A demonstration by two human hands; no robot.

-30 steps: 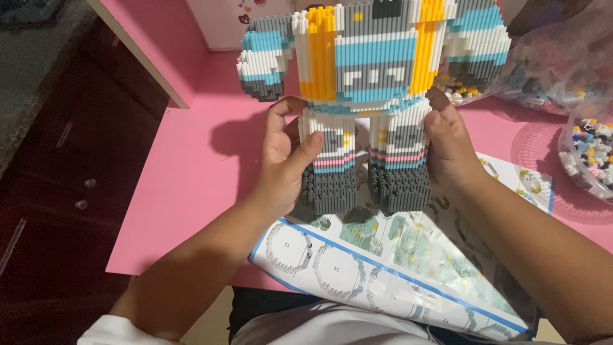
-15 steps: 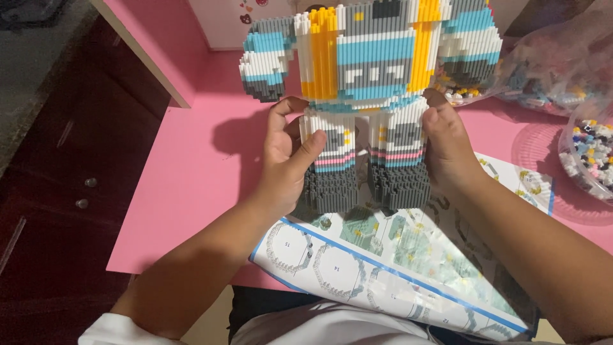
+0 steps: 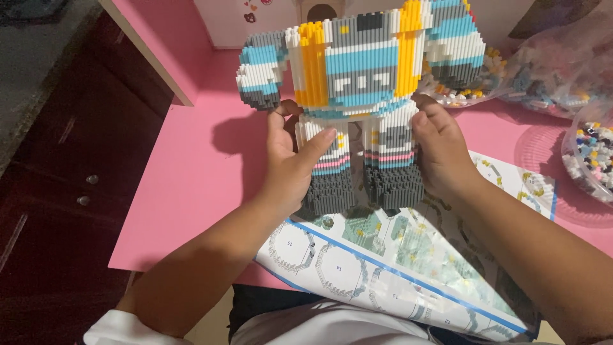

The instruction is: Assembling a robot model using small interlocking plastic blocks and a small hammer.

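While your left hand (image 3: pixel 290 169) wraps the outer side of one leg and your right hand (image 3: pixel 440 153) clasps the other, you are holding the tall blue, white, grey and yellow figure built of tiny plastic bricks (image 3: pixel 357 96) upright over the near part of the pink tabletop (image 3: pixel 185 191). Both grips are closed firmly on the legs: your left thumb lies across the front of its leg, and your right fingers curl round the far side of theirs. Its dark grey feet sit at, or just above, the top edge of the folded printed instruction sheet (image 3: pixel 383 268) that runs from the table down over your lap; I cannot tell whether the feet touch it.

Judging by the build, you are far along. Legs, torso, both arms and the yellow straps look complete and joined. The top of the figure runs out of view, so I cannot tell whether a head is fitted. Loose bricks remain: a clear plastic bag of mixed small pieces (image 3: pixel 562 70) lies behind to your right, and a clear round tray of sorted bricks (image 3: pixel 590 163) stands at the right edge, well apart from your hands, so some assembly probably remains.
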